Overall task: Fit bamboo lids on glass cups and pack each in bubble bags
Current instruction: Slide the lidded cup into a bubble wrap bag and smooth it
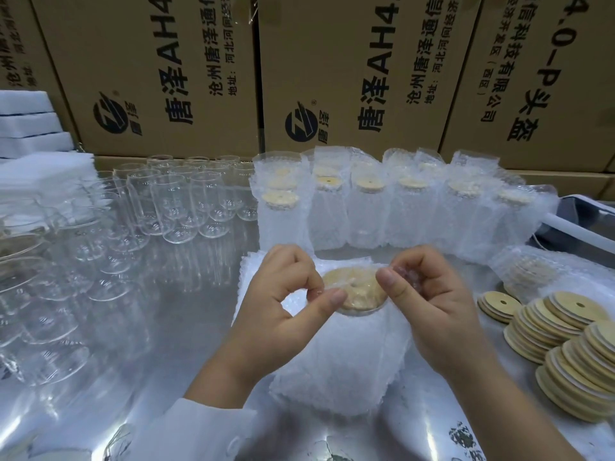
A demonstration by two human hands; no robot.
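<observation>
L hand (283, 304) & R hand (429, 301) each pinch the top edge of a bubble bag (336, 357), fingers curled. Inside it: a glass cup w/ bamboo lid (356, 291) on top. Bag stands on the shiny table (186, 327), mid-front.

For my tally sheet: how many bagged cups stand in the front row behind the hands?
6 bagged cups, left to right in a curved row: first, second, third, fourth, fifth, sixth. More stand behind, partly hidden.
</observation>
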